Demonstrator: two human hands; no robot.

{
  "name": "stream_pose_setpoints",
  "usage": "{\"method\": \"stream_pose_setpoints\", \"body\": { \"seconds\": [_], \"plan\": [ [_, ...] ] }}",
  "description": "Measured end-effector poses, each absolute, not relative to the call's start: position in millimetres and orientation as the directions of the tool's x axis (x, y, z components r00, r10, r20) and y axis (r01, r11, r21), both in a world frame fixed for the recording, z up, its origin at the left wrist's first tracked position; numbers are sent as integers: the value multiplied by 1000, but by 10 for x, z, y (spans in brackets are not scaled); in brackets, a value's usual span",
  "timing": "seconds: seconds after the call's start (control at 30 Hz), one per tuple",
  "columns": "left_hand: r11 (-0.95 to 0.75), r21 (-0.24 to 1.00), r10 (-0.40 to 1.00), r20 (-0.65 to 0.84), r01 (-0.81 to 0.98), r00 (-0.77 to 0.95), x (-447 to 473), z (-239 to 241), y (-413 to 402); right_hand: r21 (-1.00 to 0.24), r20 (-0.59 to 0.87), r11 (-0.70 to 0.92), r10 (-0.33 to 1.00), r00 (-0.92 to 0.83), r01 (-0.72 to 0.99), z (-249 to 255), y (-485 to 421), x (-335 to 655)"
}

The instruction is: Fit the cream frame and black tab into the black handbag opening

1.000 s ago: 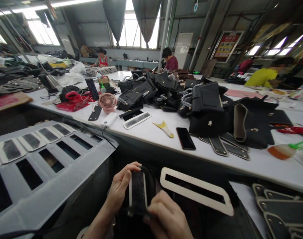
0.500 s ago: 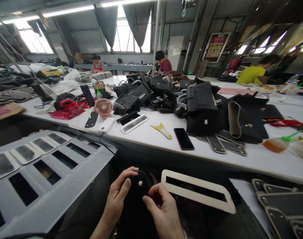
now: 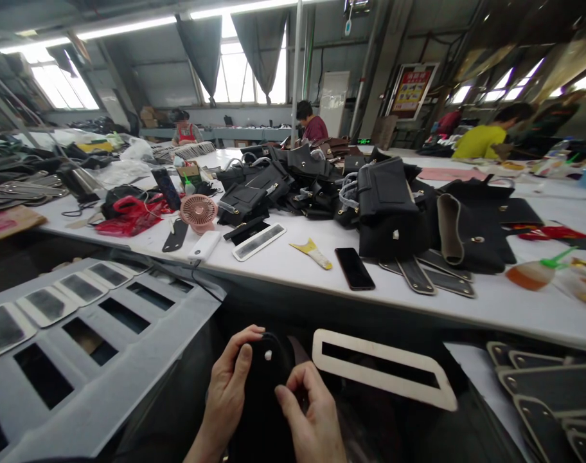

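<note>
My left hand is wrapped around the left edge of a rounded black leather piece, its thumb lying on the front face. A small whitish stud shows near the top of that piece. At the piece's right edge, my right hand has its thumb and forefinger curled in, closed; what lies between them is hidden. Just right of the hands rests a cream oblong frame with a long dark slot. The lower part of the leather piece merges with the dark background.
A white table runs across ahead, bearing a phone, a pink fan, a yellow-handled tool and piled black bags. Left stands a grey slotted board; right lie stacked trimmed straps. Several people sit farther back.
The view has shifted slightly. My left hand still holds the black leather piece, and my right hand stays curled at its right edge, its fingers turned a little.
</note>
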State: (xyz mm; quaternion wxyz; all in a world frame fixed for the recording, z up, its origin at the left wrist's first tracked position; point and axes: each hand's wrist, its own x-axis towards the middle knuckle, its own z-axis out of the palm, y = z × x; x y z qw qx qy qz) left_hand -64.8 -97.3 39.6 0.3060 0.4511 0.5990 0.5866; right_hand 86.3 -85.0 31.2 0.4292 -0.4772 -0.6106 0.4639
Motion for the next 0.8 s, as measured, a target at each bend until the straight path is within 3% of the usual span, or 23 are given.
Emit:
{"method": "stream_pose_setpoints", "body": {
  "seconds": [0.37,0.67,0.8],
  "plan": [
    [-64,982,892,136,177,-432,-637,395,-989,-987,-91,-64,978,-188,149,351,-841,836],
    [-15,997,891,46,71,-453,-609,420,-1008,-989,-150,-146,973,-175,36,276,-824,794],
    [3,1000,877,-1,2,-481,-525,365,-1053,-991,-124,-108,959,-255,76,278,-739,797]
  ]
}}
